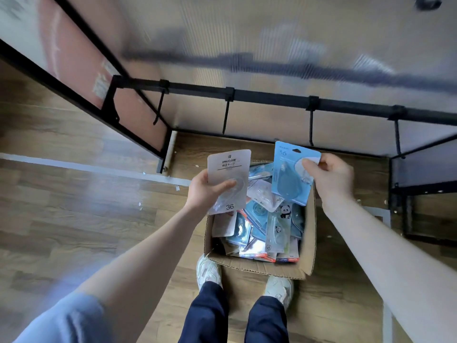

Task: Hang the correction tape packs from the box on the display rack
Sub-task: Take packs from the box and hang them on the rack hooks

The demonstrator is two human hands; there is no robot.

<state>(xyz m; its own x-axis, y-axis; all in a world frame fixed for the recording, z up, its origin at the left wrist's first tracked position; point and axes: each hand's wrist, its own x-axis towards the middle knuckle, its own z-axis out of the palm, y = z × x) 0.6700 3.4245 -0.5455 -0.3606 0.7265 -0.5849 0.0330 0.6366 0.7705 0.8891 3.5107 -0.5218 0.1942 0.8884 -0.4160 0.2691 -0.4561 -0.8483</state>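
Now both hands are busy above the cardboard box (309,233), which stands on the wooden floor (74,206) between the person's shoes and the display rack (272,96). The left hand (205,191) grips a beige correction tape pack (228,179) at its lower part, with the thumb across the clear blister. The right hand (331,179) pinches a blue correction tape pack (293,169) at its upper right edge. Both packs are lifted clear of the box, where many more packs lie in a loose pile.

It seems the picking step is done and the hanging step comes next. The rack's lower bar carries several black hooks (226,115), and all that I can see are bare. For the next move, each pack must rise to a hook, and its small hanging hole at the top must line up with the hook tip. The right hand is near to that hole, so it may need to shift its grip.
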